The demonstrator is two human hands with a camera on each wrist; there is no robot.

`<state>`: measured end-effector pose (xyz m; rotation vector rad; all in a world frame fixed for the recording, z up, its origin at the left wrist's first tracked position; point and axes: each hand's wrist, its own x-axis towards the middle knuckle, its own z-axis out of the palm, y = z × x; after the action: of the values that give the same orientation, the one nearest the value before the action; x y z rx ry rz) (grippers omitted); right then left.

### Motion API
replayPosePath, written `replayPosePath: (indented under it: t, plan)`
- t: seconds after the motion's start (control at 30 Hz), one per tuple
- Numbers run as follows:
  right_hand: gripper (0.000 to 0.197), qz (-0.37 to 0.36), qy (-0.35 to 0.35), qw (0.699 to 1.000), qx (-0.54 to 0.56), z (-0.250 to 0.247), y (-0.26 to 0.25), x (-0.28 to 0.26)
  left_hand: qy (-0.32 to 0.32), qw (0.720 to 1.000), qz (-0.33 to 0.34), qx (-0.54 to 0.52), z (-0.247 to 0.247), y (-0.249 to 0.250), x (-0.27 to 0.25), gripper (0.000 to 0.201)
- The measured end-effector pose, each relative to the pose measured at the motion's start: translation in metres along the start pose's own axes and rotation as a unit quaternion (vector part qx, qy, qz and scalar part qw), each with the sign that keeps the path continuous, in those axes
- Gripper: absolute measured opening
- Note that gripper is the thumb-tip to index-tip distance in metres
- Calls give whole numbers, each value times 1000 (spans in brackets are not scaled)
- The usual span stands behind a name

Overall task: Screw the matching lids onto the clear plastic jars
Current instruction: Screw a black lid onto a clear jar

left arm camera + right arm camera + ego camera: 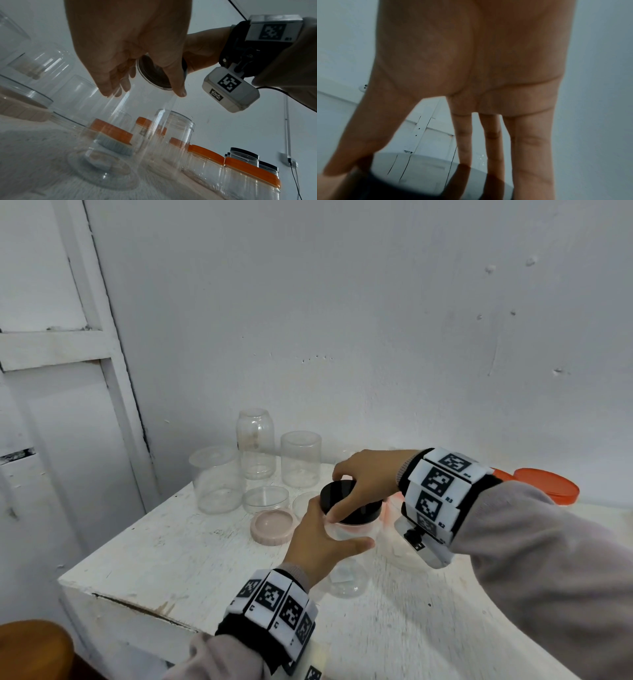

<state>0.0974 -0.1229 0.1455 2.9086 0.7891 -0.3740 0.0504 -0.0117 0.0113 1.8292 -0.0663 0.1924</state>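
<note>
A clear plastic jar (343,578) stands near the middle of the white table (171,556). My left hand (318,542) grips the jar's upper wall, thumb in front and fingers behind. A black lid (334,491) sits on the jar's mouth. My right hand (363,484) holds that lid from above, thumb and fingers curled round its rim. In the left wrist view my left hand (130,47) wraps the jar (120,135), and the black lid (154,73) shows from below. In the right wrist view my right hand (488,67) reaches down over the black lid (402,189).
Three upturned clear jars (215,477) (256,443) (300,458) stand at the back left. A shallow clear dish (265,498) and a pink lid (272,525) lie before them. Orange lids (548,484) lie at the back right. Orange-lidded jars (205,154) and black-lidded jars (243,154) stand to the right.
</note>
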Motion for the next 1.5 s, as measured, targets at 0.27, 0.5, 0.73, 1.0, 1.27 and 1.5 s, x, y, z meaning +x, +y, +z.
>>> replayPosePath:
  t: [0.27, 0.5, 0.73, 1.0, 1.27, 1.5]
  plan:
    - [75, -47, -50, 997, 39, -6, 5, -4, 5, 1000, 1, 11, 1, -2, 1, 78]
    - [72, -54, -19, 998, 40, -1, 5, -1, 4, 1000, 1, 15, 0, -1, 1, 76]
    - [73, -58, 22, 998, 30, 13, 8, -6, 6, 1000, 0, 16, 1, -2, 0, 77]
    - [61, -47, 124, 988, 74, 58, 5, -10, -16, 999, 14, 27, -2, -5, 5, 80]
    - [64, -36, 204, 951, 228, 87, 20, -28, -156, 972, -2, 175, -54, -8, 25, 84]
    - [59, -34, 278, 904, 323, 111, 62, -89, 4, 953, 13, 302, -139, -13, 80, 59]
